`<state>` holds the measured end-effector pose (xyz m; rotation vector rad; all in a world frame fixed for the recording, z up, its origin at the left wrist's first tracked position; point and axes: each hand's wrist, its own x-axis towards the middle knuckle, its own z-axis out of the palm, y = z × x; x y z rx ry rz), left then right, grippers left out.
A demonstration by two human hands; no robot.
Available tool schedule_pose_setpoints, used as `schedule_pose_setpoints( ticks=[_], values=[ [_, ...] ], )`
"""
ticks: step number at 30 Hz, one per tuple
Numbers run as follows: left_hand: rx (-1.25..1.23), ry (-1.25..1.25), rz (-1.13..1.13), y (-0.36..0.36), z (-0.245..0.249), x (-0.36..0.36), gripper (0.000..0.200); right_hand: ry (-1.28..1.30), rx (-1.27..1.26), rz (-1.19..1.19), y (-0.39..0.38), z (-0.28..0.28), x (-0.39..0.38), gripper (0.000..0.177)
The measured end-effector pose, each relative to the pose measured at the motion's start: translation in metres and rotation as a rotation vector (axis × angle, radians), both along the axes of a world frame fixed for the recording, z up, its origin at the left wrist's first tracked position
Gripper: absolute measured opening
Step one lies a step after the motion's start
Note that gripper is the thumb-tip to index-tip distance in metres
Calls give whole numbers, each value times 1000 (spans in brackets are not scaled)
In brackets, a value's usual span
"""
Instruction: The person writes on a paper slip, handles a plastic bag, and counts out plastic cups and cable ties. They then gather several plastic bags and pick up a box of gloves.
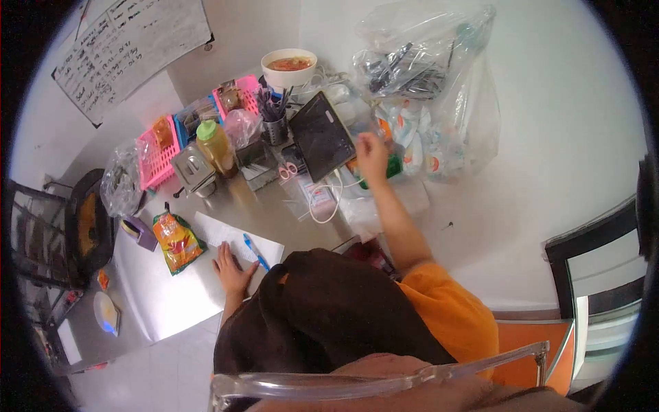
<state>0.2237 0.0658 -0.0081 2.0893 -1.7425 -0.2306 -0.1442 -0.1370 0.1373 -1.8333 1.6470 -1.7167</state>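
Observation:
My left hand lies open, fingers spread, on a white sheet of paper on the metal table. Beside its fingers, a blue pen rests on the sheet. My right hand is raised at the right edge of a dark tablet, its fingers curled in; whatever they hold, if anything, is hidden. A white cable loops below the tablet. Orange-handled scissors lie to the tablet's left. An orange and green packet lies left of the paper.
Along the wall stand pink baskets, a squeeze bottle, a lidded metal container, a cutlery holder and a bowl of food. Plastic bags fill the back right. A tape dispenser sits at the left.

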Motion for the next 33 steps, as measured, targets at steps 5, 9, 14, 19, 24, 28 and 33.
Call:
schedule_pose_setpoints(
  ticks=[5, 9, 14, 19, 24, 28, 33],
  values=[
    [-15, -13, -4, 0, -6, -1, 94, 514, 193, -106, -25, -33, -97, 31],
    [-45, -29, 0, -3, -4, -3, 94, 412, 274, -136, -1, -27, -130, 36],
    [-39, -30, -20, -4, 0, -4, 92, 381, 216, -214, 2, -30, -131, 34],
    [-53, -35, -8, -6, -3, -5, 91, 531, 159, -58, -37, -40, -110, 35],
    [-59, -37, -3, -5, -2, -7, 91, 741, 396, 12, -87, -44, -81, 32],
    [-51, -58, -13, -6, -5, -7, 91, 729, 642, -12, -139, -66, -89, 34],
    [-39, -39, -24, -7, -1, -8, 91, 520, 347, -165, -97, -2, -72, 19]
  ],
)
